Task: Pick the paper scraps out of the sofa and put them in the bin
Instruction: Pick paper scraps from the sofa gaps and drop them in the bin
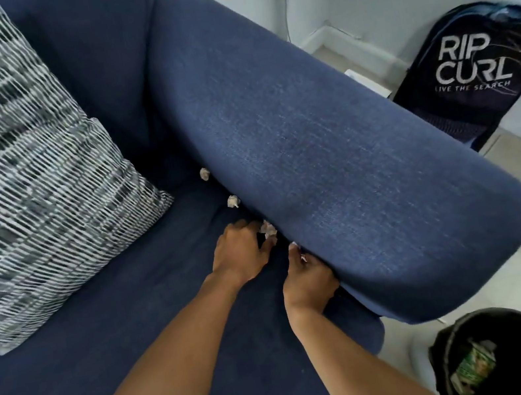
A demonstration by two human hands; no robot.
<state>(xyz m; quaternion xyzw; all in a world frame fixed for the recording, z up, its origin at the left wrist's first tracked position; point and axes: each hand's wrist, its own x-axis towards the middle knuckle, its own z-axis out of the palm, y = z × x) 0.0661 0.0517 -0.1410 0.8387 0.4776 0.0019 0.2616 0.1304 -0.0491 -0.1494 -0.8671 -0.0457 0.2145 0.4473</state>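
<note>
Head view (only view). Person leaning over a navy sofa (138, 340), both forearms reaching fwd into the crease where seat cushion meets the armrest (332, 156). Paper scraps sat wedged along that crease, strung out in a line running away from the camera: far scrap (204, 173), mid scrap (233, 201), near scrap (268, 229), and a small white bit (295, 247) closest to the camera. Left hand (242, 252) lay knuckles-up on the seat, fingers curled narrow, thumb and fingertips touching the near scrap; whether it was truly pinched or only touched could not be told. Right hand (309, 284) was pressed against the underside edge of the armrest, fingers bent in tight at the small white bit; grip hidden by the fingers themselves, so a hold could not be confirmed. Key relation: remaining loose scraps lay beyond the left fingertips, up the crease and slightly left, with the line of scraps parallel to the armrest edge; left hand was the nearer one to mid and far scraps, right hand behind it. Judgement: next reach would prob. slide along the crease rather than across it. Bin (510, 358), black, stood on the floor at lower right past the armrest end, nearer the right arm, w/ a green-printed packet inside. Patterned cushion (16, 143) at left and dark backpack (473, 69) against the wall played no part.
</note>
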